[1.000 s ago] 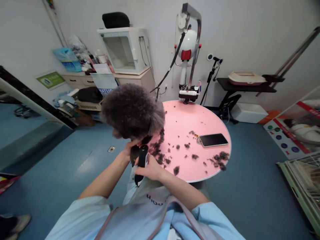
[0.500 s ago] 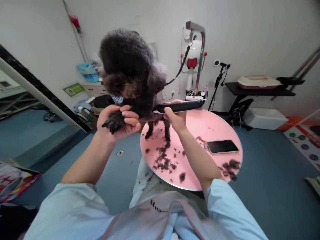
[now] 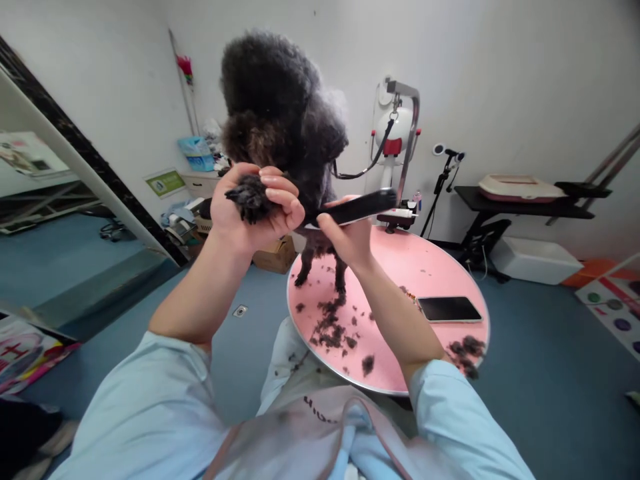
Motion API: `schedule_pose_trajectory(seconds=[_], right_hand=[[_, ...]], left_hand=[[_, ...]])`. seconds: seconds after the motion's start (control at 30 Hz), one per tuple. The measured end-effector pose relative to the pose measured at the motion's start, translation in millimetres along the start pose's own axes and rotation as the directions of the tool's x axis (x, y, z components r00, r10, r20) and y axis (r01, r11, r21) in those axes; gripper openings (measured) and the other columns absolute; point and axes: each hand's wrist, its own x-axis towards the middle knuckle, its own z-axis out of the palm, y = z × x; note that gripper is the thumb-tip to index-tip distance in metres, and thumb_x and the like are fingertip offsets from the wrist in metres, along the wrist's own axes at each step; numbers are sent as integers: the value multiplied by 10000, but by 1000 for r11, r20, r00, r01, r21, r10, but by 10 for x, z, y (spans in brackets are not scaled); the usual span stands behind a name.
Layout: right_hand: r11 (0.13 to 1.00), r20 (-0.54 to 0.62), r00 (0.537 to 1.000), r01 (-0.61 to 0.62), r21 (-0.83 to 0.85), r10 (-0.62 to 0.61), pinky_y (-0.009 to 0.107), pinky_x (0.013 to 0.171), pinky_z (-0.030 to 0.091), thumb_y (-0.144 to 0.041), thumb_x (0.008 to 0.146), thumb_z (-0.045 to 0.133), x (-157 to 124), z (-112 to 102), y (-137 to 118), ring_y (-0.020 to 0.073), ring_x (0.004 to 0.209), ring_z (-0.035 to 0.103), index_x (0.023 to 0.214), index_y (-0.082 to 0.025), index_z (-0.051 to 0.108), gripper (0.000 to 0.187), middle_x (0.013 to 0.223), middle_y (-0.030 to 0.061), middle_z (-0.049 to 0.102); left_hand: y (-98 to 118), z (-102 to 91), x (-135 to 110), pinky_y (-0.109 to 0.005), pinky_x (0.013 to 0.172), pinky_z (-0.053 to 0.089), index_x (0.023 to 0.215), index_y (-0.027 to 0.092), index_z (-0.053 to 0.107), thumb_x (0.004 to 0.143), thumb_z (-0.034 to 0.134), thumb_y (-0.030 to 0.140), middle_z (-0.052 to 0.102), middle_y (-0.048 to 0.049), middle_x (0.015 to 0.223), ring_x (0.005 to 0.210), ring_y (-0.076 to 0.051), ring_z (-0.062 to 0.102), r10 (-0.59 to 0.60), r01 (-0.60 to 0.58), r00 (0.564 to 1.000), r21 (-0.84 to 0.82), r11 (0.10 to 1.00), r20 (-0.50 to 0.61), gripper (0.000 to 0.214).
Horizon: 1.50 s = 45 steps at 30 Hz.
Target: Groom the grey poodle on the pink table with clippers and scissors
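A dark grey curly-coated dog (image 3: 273, 93) stands on a round pink grooming table (image 3: 400, 267), its head above my hands. My left hand (image 3: 255, 207) is wrapped round the dog's front paw (image 3: 249, 198), holding it raised below the muzzle. In my right hand (image 3: 353, 233) is a black hair clipper (image 3: 357, 207), gripped with the thumb on its near side. The clipper's head end points left, close to the dog's chest and my left fingers; its blades are hard to make out. Tufts of cut fur (image 3: 330, 327) lie in front of the dog's hind legs.
A phone (image 3: 450, 309) lies on the table's right, with more fur (image 3: 467, 350) beside it. Behind, a metal grooming arm (image 3: 413, 133) carries a black leash (image 3: 373, 163) running to the dog. A cardboard box (image 3: 275, 255) sits on the floor left of the table.
My left hand has lifted the paw higher and a little to the right. The clipper's rear end has tilted up and its head end sits nearer the left hand. The camera view has shifted slightly.
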Motion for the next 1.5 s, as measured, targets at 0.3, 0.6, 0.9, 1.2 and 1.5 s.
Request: schedule_pose_trajectory(seconds=[0.3,0.6,0.9,1.2,1.5], right_hand=[[994,-101,994,44,100,-34,407,923,530,-412,792,671,-157,-3,-123,199,944,654,1003,-246,506,315,1001,46,643],[988,65,992,-115,103,108,366,791,553,-406,748,694,-59,-127,79,186,810,646,896,-230,592,251,895,32,658],[999,201,980,-3,-54,14,300,702,527,-328,705,709,585,-84,-145,146,668,598,711,-206,589,172,698,-17,639],[995,102,992,-83,61,76,334,760,529,-404,783,659,309,-101,-92,174,765,644,796,-226,591,191,766,-1,639],[993,-31,999,29,114,-26,384,928,522,-377,752,699,-227,189,208,185,949,655,964,-259,502,313,1017,35,641]], left_hand=[[56,166,-28,-237,642,520,745,179,498,904,436,264,531,26,588,472,-85,537,-17,19,999,-49,999,30,190],[172,39,-81,-215,533,452,736,189,452,852,514,225,535,60,537,400,-68,508,-94,122,984,-192,974,152,136],[253,-146,-29,-208,540,456,719,184,454,809,564,180,590,65,529,414,-56,555,-193,265,914,-165,950,357,142],[261,-178,18,-205,547,468,717,187,485,784,593,161,614,67,539,425,-61,578,-200,280,896,-154,948,397,130],[225,-82,40,-199,523,438,708,185,474,818,581,198,593,75,511,392,-52,551,-137,204,935,-179,962,328,154]])
